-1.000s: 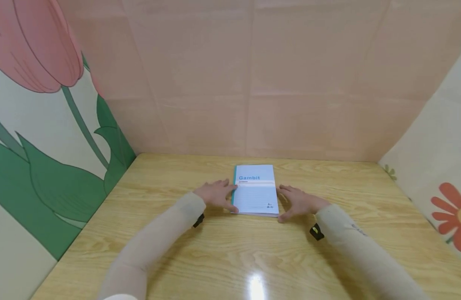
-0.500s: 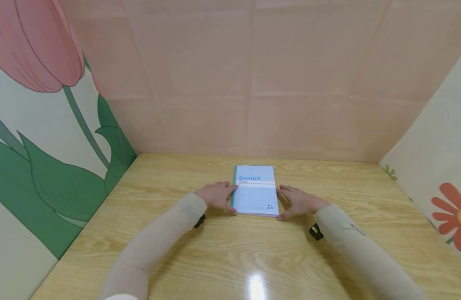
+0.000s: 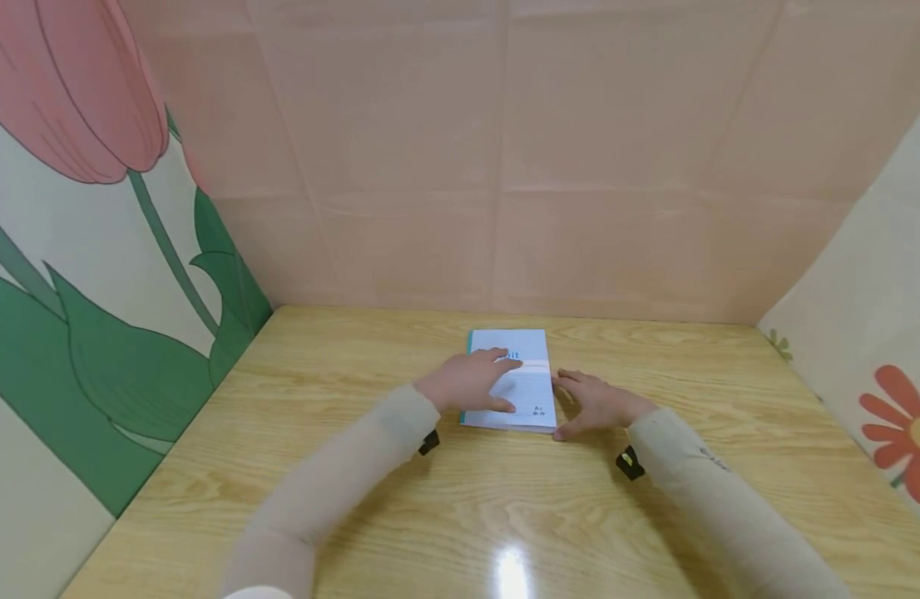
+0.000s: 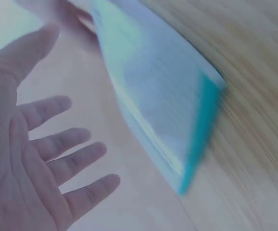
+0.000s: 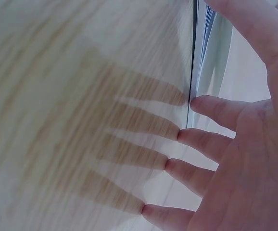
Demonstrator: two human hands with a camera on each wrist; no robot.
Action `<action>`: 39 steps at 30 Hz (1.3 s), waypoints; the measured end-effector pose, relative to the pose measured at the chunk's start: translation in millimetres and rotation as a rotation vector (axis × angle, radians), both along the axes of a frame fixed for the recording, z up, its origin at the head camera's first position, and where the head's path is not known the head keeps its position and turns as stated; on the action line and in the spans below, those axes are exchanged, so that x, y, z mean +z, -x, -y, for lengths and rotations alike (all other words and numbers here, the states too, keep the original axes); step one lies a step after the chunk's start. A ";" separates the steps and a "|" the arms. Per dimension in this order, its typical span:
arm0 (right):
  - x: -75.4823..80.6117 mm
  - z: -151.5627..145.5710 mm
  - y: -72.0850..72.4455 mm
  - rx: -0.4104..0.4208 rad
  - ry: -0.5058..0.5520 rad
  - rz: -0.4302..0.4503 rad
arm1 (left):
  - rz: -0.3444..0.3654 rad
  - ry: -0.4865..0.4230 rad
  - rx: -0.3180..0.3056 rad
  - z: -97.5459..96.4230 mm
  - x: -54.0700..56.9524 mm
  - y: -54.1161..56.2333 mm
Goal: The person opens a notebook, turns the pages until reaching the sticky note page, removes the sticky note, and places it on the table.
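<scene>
A light-blue notebook [image 3: 531,391] with a teal spine [image 4: 204,127] lies closed on the wooden table. My left hand [image 3: 467,383] hangs over its left half, hiding part of the "Gambit" title. In the left wrist view that hand's fingers [image 4: 76,159] are spread and apart from the cover, holding nothing. My right hand [image 3: 598,403] stays beside the right edge, thumb near the lower right corner. From the right wrist view, its fingertips [image 5: 196,103] touch the tabletop, with the index finger right at the page edges [image 5: 208,38].
The wooden table [image 3: 460,507] runs back to a pinkish wall covering [image 3: 400,166]. A tulip-printed panel [image 3: 93,333] stands at the left and a flower-printed one [image 3: 864,333] at the right. Black wrist devices [image 3: 630,462] sit under the sleeves.
My left hand has lifted from the notebook's left edge and moved right over the cover. The right hand and the notebook stay about where they were.
</scene>
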State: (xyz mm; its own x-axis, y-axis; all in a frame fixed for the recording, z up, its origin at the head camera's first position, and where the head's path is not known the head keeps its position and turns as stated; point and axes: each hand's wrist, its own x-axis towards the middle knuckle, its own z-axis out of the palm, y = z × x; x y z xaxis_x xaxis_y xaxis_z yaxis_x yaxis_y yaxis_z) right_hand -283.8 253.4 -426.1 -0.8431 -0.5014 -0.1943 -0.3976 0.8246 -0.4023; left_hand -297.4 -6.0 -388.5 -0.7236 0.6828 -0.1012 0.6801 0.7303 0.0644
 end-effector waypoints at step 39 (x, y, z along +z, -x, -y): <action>-0.8 0.1 -0.7 -0.003 -0.004 0.006 | -0.132 0.077 -0.178 -50.2 -16.4 -19.5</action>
